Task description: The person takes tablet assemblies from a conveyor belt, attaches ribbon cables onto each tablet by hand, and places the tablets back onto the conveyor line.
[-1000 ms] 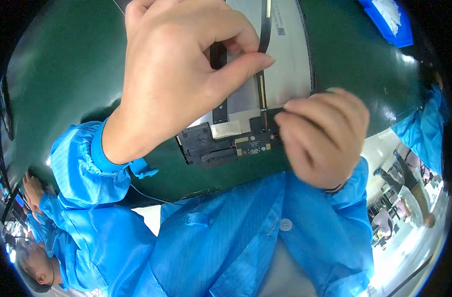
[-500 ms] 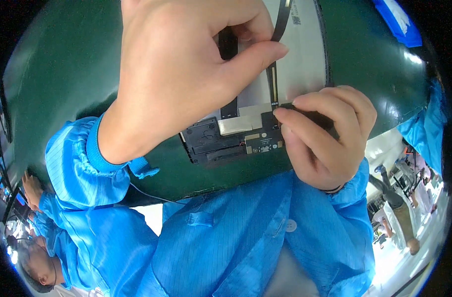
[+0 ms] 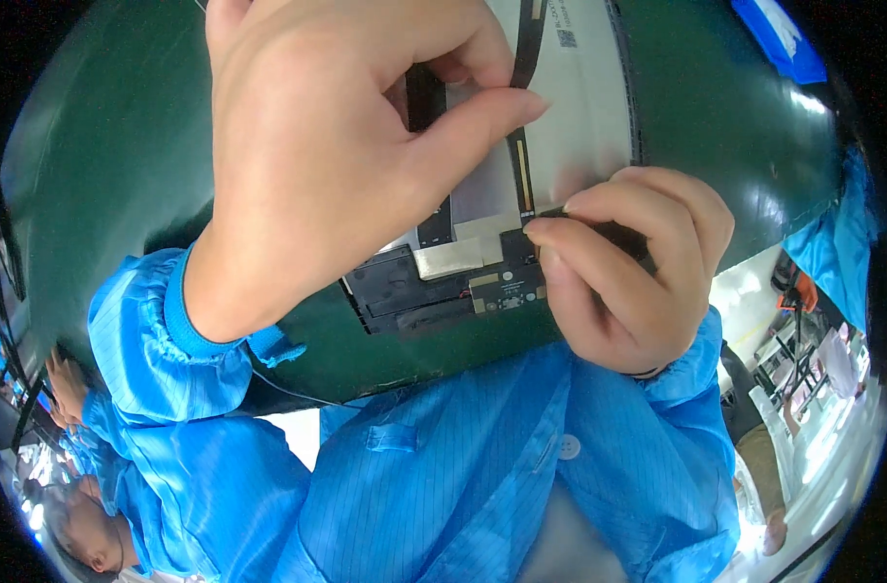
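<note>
My left hand (image 3: 332, 155) reaches over an opened flat electronic device with a pale back panel (image 3: 584, 117). Its thumb and forefinger pinch a narrow black flex cable (image 3: 523, 170) that runs down the panel. At the cable's lower end is my right hand (image 3: 648, 267), thumb and fingertips drawn together at the edge of a small black circuit board (image 3: 507, 290). What those fingertips hold, if anything, is hidden. Beside the board lies the black plastic lower section (image 3: 385, 291) of the device, with a strip of pale tape (image 3: 453, 257) above it.
The device rests on a dark green mat (image 3: 123, 146) near the table's front edge. A blue tray (image 3: 784, 44) with something white stands at the far right. A thin cord (image 3: 298, 394) runs from my left cuff. Another person (image 3: 94, 515) in blue sits at the left.
The device has shifted slightly left and turned a little. My left hand has moved left with the cable still pinched; my right hand has stayed nearly in place.
</note>
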Demonstrator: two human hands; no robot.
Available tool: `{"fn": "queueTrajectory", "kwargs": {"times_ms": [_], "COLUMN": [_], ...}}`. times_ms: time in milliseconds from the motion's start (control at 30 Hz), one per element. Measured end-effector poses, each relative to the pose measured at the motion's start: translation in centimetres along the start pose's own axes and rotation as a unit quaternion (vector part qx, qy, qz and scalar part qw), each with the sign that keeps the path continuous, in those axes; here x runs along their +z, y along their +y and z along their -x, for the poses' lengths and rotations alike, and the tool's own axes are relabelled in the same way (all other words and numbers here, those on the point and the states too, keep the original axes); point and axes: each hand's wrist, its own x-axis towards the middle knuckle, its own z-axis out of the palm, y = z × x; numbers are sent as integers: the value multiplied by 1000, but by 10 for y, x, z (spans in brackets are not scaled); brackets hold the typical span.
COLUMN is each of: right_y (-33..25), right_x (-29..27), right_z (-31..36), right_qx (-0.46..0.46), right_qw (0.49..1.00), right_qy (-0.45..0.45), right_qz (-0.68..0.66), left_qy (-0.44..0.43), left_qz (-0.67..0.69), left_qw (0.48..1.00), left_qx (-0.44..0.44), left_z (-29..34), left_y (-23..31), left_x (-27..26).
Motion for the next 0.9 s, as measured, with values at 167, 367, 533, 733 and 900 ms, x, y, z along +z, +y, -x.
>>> {"fn": "queueTrajectory", "kwargs": {"times_ms": [167,367,533,733,900], "right_y": [-21,-52,-58,-80,-93], "right_x": [26,27,34,20,9], "right_z": [5,-3,-3,0,-14], "right_qx": [8,-2,-24,-16,35], "right_qw": [1000,1000,999,987,974], "right_qy": [11,2,28,-106,-196], "right_qz": [-5,7,18,123,113], "left_qy": [-68,-58,-43,118,249], "left_qz": [-2,-7,-14,87,231], "left_qw": [989,988,997,988,941], "left_qx": [-135,-146,-63,-46,-3], "left_z": [20,39,48,61,57], "left_y": [1,-2,-19,-32,-38], "left_x": [-11,-35,-36,-13,2]}}
